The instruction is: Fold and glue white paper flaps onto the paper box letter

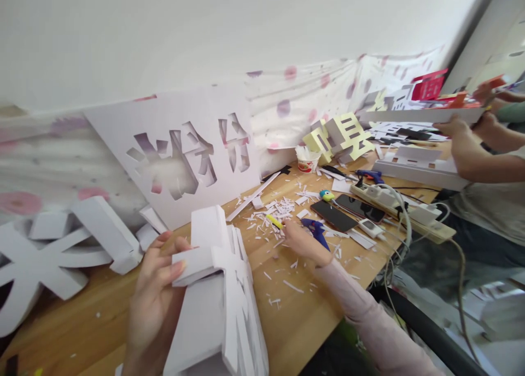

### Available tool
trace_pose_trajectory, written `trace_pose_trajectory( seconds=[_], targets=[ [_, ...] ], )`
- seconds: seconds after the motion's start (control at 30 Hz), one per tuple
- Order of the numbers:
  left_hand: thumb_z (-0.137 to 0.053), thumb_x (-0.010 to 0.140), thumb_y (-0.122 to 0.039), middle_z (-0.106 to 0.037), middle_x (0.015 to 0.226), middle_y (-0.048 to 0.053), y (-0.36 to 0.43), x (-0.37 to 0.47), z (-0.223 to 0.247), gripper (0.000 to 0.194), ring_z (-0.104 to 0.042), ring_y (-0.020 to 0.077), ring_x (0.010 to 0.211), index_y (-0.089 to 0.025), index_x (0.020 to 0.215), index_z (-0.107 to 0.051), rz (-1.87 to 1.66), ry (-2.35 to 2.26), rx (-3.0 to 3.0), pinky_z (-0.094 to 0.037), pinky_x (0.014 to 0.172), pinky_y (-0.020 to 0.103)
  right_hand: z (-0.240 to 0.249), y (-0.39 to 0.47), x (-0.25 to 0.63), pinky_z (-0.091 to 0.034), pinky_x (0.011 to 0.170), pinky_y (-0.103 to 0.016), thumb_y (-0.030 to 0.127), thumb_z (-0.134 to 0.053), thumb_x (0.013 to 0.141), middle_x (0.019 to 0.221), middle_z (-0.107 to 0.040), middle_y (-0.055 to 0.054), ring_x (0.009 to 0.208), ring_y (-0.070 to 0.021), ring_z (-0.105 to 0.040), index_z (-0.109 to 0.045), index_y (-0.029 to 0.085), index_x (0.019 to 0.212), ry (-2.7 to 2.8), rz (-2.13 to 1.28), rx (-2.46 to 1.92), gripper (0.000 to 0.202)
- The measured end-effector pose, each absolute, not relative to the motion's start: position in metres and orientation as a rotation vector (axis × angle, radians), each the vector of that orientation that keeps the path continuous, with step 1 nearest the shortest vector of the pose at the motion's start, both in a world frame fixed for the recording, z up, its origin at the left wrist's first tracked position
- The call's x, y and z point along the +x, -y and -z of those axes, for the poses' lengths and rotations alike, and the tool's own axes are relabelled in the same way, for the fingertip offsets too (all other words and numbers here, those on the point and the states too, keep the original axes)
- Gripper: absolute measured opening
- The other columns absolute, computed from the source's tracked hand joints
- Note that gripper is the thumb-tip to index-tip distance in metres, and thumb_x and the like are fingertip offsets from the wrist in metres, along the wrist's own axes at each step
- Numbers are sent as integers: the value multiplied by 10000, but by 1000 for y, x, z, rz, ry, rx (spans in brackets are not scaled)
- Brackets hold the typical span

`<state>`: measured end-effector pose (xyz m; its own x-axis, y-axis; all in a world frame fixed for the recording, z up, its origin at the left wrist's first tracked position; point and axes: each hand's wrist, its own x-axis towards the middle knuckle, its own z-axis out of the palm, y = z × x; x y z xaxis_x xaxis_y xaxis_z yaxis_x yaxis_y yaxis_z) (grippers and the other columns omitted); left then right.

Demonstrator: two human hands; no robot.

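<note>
My left hand (158,286) pinches a projecting arm of a white three-dimensional foam-board character (205,305), which is tilted up in front of me at the table's near side. Over the scraps, my right hand (301,242) is closed around the end of a slim yellow cutter knife (274,221); its blade cannot be made out. Close beside that hand lies a blue glue gun (315,231), partly hidden by it. White paper and board offcuts (283,207) are scattered around the knife.
Behind stands a white board (184,108) with cut-out characters. More white characters (49,256) lie left. Phones (334,216), a power strip (426,223), cables and a paper cup (307,160) are at right. A co-worker's hands (459,130) hold a long white strip.
</note>
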<state>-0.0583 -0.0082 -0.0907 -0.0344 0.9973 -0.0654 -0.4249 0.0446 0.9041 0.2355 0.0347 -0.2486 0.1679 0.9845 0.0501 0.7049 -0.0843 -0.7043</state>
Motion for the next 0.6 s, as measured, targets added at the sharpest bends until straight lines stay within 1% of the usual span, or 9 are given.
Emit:
trace_pose_trajectory(
  seconds=[0.1, 0.17, 0.33, 0.47, 0.6],
  targets=[
    [-868, 459, -178, -592, 868, -43, 9, -50, 89, 675, -599, 132, 672, -247, 1067, -584, -1397, -955, 835, -540, 535, 185, 254, -8, 240, -619, 825, -403, 376, -649, 1017, 1215, -695, -81, 970, -208, -707, -654, 188, 1248, 1504, -694, -1853, 298],
    [-864, 471, -188, -581, 883, -44, 10, -47, 88, 646, -596, 128, 679, -245, 1048, -578, -1392, -953, 851, -533, 531, 181, 259, 6, 233, -622, 788, -382, 386, -643, 1020, 1167, -705, -72, 923, -196, -710, -658, 181, 1229, 1455, -715, -1859, 293],
    [-846, 507, -162, -593, 891, -38, 11, -50, 89, 641, -598, 142, 690, -252, 1082, -578, -1398, -892, 817, -534, 534, 209, 271, 13, 203, -602, 875, -442, 374, -684, 992, 1199, -697, -76, 1016, -229, -700, -664, 171, 1216, 1468, -653, -1913, 303],
    [-833, 497, -151, -599, 879, -37, 10, -54, 89, 615, -609, 153, 706, -238, 1054, -587, -1407, -865, 785, -543, 582, 238, 273, 3, 196, -603, 873, -439, 367, -670, 1003, 1207, -698, -78, 1011, -225, -702, -666, 175, 1218, 1517, -616, -1961, 288],
    [-829, 514, -148, -602, 869, -42, 10, -55, 89, 596, -598, 146, 688, -233, 1050, -585, -1404, -856, 769, -543, 624, 264, 266, -5, 209, -604, 877, -442, 367, -664, 1008, 1232, -691, -84, 1022, -228, -701, -658, 180, 1244, 1519, -554, -2013, 301]
  ],
)
